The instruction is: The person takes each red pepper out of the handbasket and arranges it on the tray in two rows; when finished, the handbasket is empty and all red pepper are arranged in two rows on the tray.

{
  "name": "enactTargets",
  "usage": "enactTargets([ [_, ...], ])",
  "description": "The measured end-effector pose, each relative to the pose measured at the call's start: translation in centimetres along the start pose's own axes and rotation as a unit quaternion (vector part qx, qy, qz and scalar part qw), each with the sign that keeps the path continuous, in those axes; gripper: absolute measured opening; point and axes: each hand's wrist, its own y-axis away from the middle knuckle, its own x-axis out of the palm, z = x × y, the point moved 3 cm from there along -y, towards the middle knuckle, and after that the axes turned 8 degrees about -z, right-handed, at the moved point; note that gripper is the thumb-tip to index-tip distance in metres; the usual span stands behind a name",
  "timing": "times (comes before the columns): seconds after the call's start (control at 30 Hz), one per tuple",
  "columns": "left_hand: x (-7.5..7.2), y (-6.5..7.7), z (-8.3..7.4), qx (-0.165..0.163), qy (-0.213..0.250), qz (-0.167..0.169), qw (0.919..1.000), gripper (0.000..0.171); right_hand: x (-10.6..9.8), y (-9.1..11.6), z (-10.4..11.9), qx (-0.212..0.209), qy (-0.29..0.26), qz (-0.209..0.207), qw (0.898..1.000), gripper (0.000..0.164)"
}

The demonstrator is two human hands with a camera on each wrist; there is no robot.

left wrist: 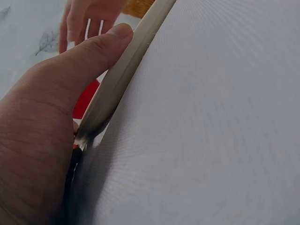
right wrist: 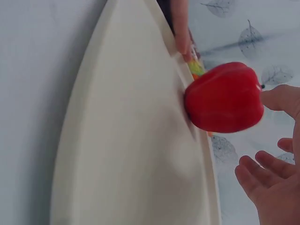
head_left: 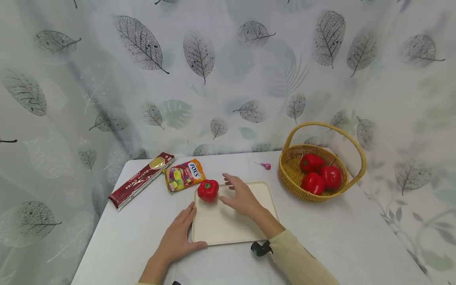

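A red bell pepper (head_left: 208, 190) stands in the far left corner of a cream tray (head_left: 231, 233). My right hand (head_left: 244, 200) hovers over the tray just right of the pepper, thumb and fingers spread, holding nothing; the right wrist view shows the same gap beside the pepper (right wrist: 225, 97). At the tray's near left corner rests my left hand (head_left: 178, 239), its fingers extended along the left side and its thumb at the near edge. In the left wrist view the left thumb (left wrist: 101, 49) lies against the tray rim (left wrist: 126, 65).
A yellow wicker basket (head_left: 293, 184) with a tall handle holds several red vegetables at the right. Behind the tray lie a purple lollipop (head_left: 266, 166) and an orange Fox's candy bag (head_left: 185, 175). A long dark-red Primo Gusto pack (head_left: 140, 180) lies at the left.
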Motion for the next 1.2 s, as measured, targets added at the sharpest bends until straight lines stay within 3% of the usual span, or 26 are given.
enactTargets([
  [0.3,-0.1,-0.1,0.5,0.004,0.004,-0.004,1.0,0.131,-3.4,0.3,-0.4,-0.013,-0.016,-0.05,0.999,0.079],
  [0.87,0.6,0.7,0.6,-0.008,0.005,0.0,1.0,0.131,-9.4,1.6,-0.4,-0.024,0.038,-0.125,0.991,0.075],
  [1.2,0.4,0.5,0.6,0.003,0.003,-0.011,0.9999,0.133,-13.0,2.3,-0.9,0.005,0.073,-0.161,0.984,0.072],
])
